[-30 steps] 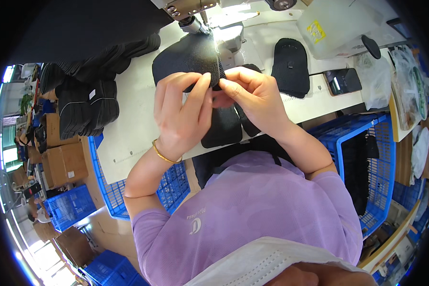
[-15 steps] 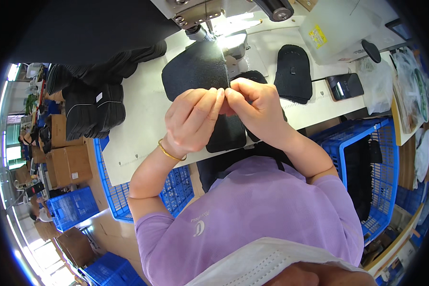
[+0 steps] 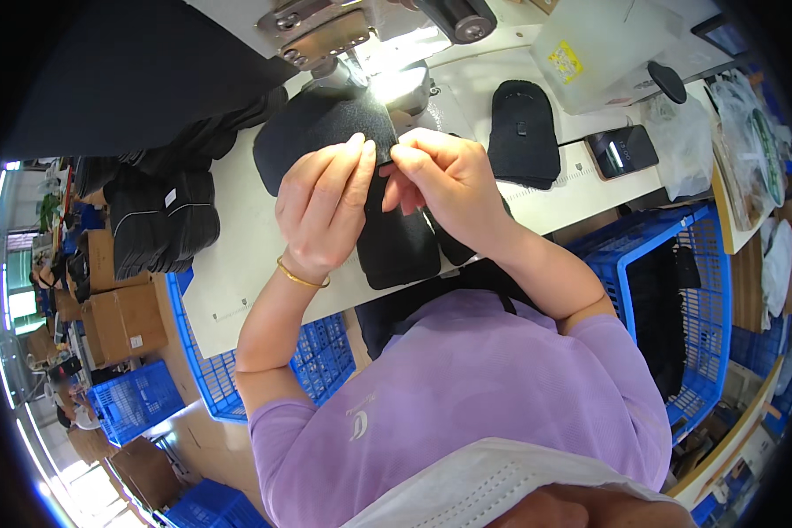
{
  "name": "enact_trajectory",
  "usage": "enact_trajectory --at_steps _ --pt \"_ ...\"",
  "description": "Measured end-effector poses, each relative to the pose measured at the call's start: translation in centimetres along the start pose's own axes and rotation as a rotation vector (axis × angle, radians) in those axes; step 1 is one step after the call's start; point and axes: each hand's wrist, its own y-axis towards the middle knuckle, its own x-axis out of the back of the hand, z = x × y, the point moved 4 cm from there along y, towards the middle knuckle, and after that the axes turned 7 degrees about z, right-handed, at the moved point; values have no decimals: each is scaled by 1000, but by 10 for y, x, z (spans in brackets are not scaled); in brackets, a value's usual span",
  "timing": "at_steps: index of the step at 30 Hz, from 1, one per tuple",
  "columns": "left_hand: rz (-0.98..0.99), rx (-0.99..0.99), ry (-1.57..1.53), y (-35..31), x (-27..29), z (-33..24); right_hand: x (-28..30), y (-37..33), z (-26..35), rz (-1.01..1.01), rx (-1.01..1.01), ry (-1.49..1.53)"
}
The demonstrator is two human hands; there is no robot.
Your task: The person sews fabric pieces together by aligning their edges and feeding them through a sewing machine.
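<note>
A black fabric piece (image 3: 312,128) lies under the lit head of a sewing machine (image 3: 326,40), its right edge running down toward my hands. My left hand (image 3: 326,207) is closed at the fabric's near edge, fingers pressed together and thumb hidden behind them. Just to its right, my right hand (image 3: 453,185) pinches the corner of that edge between thumb and forefinger, the other fingers curled below. Beneath my hands another black piece (image 3: 400,251) hangs down to the table's front edge.
Bundles of black pieces (image 3: 163,216), tied with cord, sit at the left. A flat black stack (image 3: 524,132) and a phone (image 3: 622,151) lie to the right on the white table (image 3: 246,255). Blue crates (image 3: 717,299) flank me below table height.
My fingertips, which met before, are now slightly apart, with the fabric edge showing between them. The whole view has shifted, so the machine and table appear further left.
</note>
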Motion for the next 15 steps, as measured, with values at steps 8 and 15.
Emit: enact_trajectory --at_steps 8,15 --pt "-62 0 -75 11 -10 15 7 21 -6 20 38 109" --pt "-73 -3 -65 16 -17 28 8 27 -7 0 38 151"
